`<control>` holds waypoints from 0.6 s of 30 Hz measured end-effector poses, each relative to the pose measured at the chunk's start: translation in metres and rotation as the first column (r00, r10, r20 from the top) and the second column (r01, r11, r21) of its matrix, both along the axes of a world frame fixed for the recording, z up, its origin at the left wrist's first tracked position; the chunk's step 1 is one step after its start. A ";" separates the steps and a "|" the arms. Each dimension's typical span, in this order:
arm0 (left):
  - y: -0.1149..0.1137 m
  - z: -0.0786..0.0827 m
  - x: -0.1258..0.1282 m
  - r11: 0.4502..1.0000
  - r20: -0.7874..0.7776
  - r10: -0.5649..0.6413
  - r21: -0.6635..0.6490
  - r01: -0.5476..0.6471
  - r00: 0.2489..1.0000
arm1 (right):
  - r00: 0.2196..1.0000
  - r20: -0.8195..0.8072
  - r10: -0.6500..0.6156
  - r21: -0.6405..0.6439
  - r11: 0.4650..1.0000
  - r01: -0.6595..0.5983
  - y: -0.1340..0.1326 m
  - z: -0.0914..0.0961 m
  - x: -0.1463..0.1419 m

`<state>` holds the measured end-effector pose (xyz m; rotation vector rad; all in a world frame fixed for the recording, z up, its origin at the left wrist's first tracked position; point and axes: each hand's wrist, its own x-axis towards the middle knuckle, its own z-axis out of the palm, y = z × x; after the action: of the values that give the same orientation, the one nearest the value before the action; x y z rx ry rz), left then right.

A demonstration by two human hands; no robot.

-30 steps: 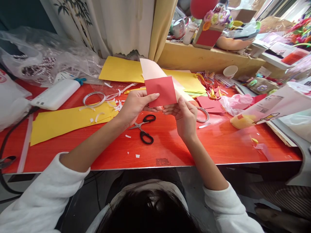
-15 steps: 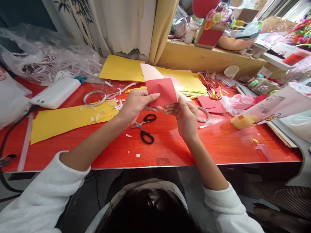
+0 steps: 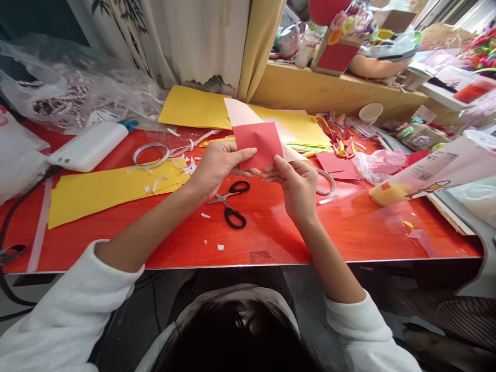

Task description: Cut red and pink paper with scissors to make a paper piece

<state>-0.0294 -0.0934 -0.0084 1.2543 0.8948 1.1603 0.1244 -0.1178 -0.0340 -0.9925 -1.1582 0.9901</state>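
Both hands are closed on 1 item. The left hand (image 3: 217,165) pinches the left edge of the paper (image 3: 258,144), index finger flat across its red face. The right hand (image 3: 298,186) pinches the lower right corner. The paper is held clear of the table (image 3: 349,227), above the scissors (image 3: 230,204), its pale flap upright behind. Judgement: a fold is in hand; square the edges first, then press the crease against firm right-hand support.

My left forearm (image 3: 155,227) and right forearm (image 3: 329,258) are bare and angle inward to meet. My left hand (image 3: 217,165) is pinched closed, thumb stretched flat toward the right fingertips, other fingers curled behind. My right hand (image 3: 298,186) pinches just beside them, index finger raised.
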 end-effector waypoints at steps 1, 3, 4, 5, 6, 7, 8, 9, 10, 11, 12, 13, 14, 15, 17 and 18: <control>0.000 0.000 0.000 1.000 0.006 0.004 -0.003 -0.004 1.000 | 1.000 -0.002 0.001 0.000 1.000 -0.001 0.000 0.000 0.000; 0.000 0.000 0.000 1.000 0.012 0.010 -0.001 -0.010 1.000 | 1.000 -0.002 0.010 -0.009 1.000 -0.010 0.000 0.000 0.000; 0.001 0.000 -0.001 1.000 0.011 0.015 0.007 -0.015 1.000 | 1.000 0.003 0.023 -0.016 1.000 -0.023 0.001 0.000 0.001; 0.002 -0.001 -0.002 1.000 0.007 0.020 0.020 -0.020 1.000 | 0.999 0.016 0.047 -0.024 0.999 -0.046 0.001 0.000 0.001; 0.004 -0.001 -0.003 0.999 0.001 0.023 0.037 -0.023 1.000 | 0.996 0.040 0.083 -0.035 0.996 -0.082 0.001 -0.001 0.001; 0.005 -0.002 -0.004 0.998 -0.008 0.027 0.053 -0.026 1.000 | 0.987 0.083 0.136 -0.052 0.990 -0.132 0.000 -0.003 0.000; 0.007 -0.003 -0.005 0.997 -0.019 0.031 0.065 -0.030 0.999 | 0.968 0.150 0.200 -0.075 0.979 -0.191 0.000 -0.004 0.000; 0.009 -0.004 -0.006 0.997 -0.031 0.036 0.070 -0.034 0.999 | 0.932 0.247 0.266 -0.098 0.963 -0.249 -0.001 -0.006 -0.001; 0.011 -0.005 -0.008 0.997 -0.045 0.042 0.069 -0.039 0.998 | 0.872 0.366 0.324 -0.118 0.946 -0.302 -0.003 -0.009 -0.003; 0.013 -0.006 -0.009 0.997 -0.057 0.048 0.062 -0.045 0.997 | 0.791 0.494 0.361 -0.130 0.930 -0.343 -0.004 -0.011 -0.004; 0.015 -0.007 -0.010 0.997 -0.066 0.054 0.054 -0.051 0.996 | 0.696 0.614 0.371 -0.131 0.918 -0.374 -0.006 -0.014 -0.006; 0.017 -0.009 -0.012 0.997 -0.070 0.058 0.047 -0.054 0.996 | 0.602 0.713 0.359 -0.125 0.911 -0.394 -0.008 -0.016 -0.008; 0.018 -0.010 -0.013 0.998 -0.069 0.058 0.040 -0.055 0.996 | 0.522 0.785 0.335 -0.117 0.907 -0.405 -0.010 -0.017 -0.010; 0.020 -0.012 -0.014 0.998 -0.067 0.058 0.034 -0.056 0.996 | 0.459 0.833 0.311 -0.113 0.906 -0.409 -0.013 -0.018 -0.012; 0.024 -0.016 -0.016 0.998 -0.069 0.058 0.015 -0.057 0.996 | 0.366 0.889 0.274 -0.121 0.912 -0.391 -0.017 -0.016 -0.013; 0.026 -0.018 -0.018 0.998 -0.079 0.059 0.001 -0.059 0.995 | 0.324 0.909 0.264 -0.132 0.917 -0.376 -0.020 -0.014 -0.013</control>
<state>-0.0470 -0.0678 -0.0266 1.2869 0.9971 1.1630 0.1112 -0.1380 -0.0482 -1.2969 -2.4297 0.5951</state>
